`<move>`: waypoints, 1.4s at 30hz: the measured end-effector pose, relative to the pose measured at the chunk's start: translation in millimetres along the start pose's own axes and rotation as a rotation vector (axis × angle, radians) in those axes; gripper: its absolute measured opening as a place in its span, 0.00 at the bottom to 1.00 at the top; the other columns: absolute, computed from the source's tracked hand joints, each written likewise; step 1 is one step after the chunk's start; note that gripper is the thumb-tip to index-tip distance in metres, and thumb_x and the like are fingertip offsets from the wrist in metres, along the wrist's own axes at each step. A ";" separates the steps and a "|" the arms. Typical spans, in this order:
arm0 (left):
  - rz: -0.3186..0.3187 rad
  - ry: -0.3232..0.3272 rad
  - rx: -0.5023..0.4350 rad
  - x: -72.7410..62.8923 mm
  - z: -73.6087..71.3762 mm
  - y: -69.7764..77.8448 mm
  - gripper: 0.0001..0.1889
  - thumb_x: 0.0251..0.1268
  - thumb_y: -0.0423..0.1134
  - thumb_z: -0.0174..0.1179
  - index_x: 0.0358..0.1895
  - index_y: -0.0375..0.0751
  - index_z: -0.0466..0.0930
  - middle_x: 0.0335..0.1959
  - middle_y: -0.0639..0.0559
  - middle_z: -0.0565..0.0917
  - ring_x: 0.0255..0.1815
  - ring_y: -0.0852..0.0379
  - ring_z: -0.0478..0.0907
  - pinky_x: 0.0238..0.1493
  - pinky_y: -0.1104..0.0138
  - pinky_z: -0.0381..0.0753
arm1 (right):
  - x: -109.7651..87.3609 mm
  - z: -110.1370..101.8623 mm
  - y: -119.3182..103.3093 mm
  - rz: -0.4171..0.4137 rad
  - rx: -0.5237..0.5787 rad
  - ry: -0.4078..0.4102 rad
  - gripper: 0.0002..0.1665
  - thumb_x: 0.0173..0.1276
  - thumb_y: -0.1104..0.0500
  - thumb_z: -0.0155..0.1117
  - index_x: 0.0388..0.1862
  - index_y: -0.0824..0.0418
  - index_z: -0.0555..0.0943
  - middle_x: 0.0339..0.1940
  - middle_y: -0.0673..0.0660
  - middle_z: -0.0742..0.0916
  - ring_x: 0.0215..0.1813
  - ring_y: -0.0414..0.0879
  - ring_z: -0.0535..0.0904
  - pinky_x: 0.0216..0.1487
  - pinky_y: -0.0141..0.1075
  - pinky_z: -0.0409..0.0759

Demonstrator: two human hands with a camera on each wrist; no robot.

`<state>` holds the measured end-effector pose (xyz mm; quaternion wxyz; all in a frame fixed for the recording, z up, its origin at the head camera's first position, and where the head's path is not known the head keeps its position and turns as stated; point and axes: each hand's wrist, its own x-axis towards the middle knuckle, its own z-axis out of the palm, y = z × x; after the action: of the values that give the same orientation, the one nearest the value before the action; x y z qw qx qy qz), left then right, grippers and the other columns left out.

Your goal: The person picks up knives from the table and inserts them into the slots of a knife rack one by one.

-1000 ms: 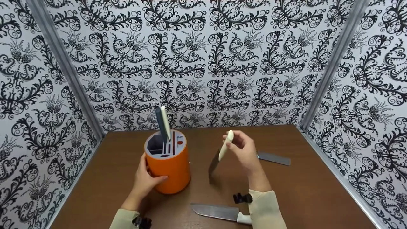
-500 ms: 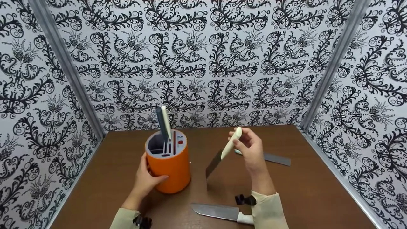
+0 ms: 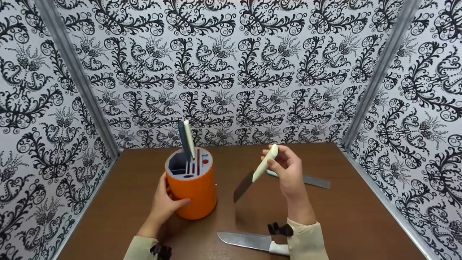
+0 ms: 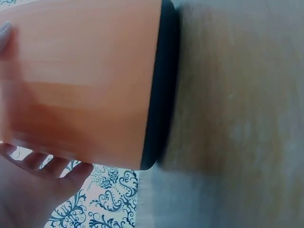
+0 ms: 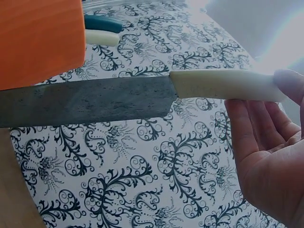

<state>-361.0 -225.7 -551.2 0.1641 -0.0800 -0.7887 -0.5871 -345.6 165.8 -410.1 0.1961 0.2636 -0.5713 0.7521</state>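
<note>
My left hand (image 3: pixel 164 202) holds the round orange knife block (image 3: pixel 196 196) by its near left side, thumb across the front. The block stands upright; its grey slotted top carries a dark-handled knife (image 3: pixel 184 139) and a cream-handled knife (image 3: pixel 189 139). In the left wrist view, fingers (image 4: pixel 76 175) curve along the block's side. To the right of the block, my right hand (image 3: pixel 290 169) pinches the cream handle end of a broad-bladed knife (image 5: pixel 85 102) between thumb and fingers. Its blade slants down and left above the table, apart from the block.
A knife with a white handle (image 3: pixel 249 240) lies flat near the front, partly behind the right sleeve. Farther back, another knife with a grey blade (image 3: pixel 317 181) lies behind the right hand. Patterned walls enclose the brown table (image 3: pixel 346 216) at the back and sides.
My right hand has moved right, away from the block, with the knife, whose blade now slants more. The left hand and the block have stayed in place.
</note>
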 end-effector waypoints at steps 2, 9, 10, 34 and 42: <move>0.016 0.014 0.005 -1.0 -3.7 3.5 0.63 0.50 0.38 0.85 0.87 0.53 0.51 0.77 0.47 0.71 0.71 0.48 0.74 0.73 0.57 0.78 | -0.8 0.3 -2.2 -0.005 0.008 -0.005 0.20 0.71 0.74 0.66 0.56 0.55 0.86 0.47 0.53 0.94 0.46 0.45 0.92 0.44 0.35 0.91; 0.138 0.137 -0.090 -0.7 -15.7 19.8 0.53 0.56 0.27 0.77 0.84 0.47 0.57 0.74 0.43 0.73 0.70 0.55 0.75 0.68 0.75 0.77 | -2.1 3.7 -9.5 -0.019 0.033 -0.022 0.19 0.71 0.73 0.67 0.56 0.56 0.85 0.46 0.52 0.93 0.46 0.46 0.92 0.45 0.36 0.91; 0.161 0.155 -0.108 -0.3 -16.6 22.6 0.51 0.56 0.25 0.76 0.83 0.44 0.59 0.74 0.41 0.74 0.69 0.57 0.75 0.68 0.75 0.77 | -2.3 4.0 -10.0 -0.020 0.032 -0.026 0.19 0.71 0.73 0.68 0.56 0.57 0.85 0.46 0.52 0.93 0.46 0.46 0.92 0.46 0.36 0.91; 0.503 0.088 0.001 -12.4 8.3 134.1 0.20 0.48 0.23 0.81 0.45 0.34 0.85 0.40 0.43 0.84 0.39 0.48 0.83 0.43 0.68 0.89 | -16.0 40.1 -14.0 0.066 -0.070 -0.147 0.19 0.62 0.78 0.70 0.52 0.67 0.85 0.41 0.51 0.92 0.46 0.45 0.91 0.50 0.35 0.90; 0.572 -0.031 0.037 -7.7 33.7 176.2 0.22 0.50 0.36 0.85 0.49 0.48 0.86 0.40 0.52 0.84 0.40 0.52 0.83 0.41 0.60 0.89 | -18.8 45.4 -17.0 0.128 -0.104 -0.176 0.22 0.60 0.74 0.77 0.53 0.76 0.82 0.40 0.49 0.92 0.44 0.44 0.91 0.47 0.34 0.89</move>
<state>-303.2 -140.6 -404.0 0.3123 -0.3052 -0.7470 -0.5014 -312.9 126.8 -399.5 0.1101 0.2811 -0.6404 0.7062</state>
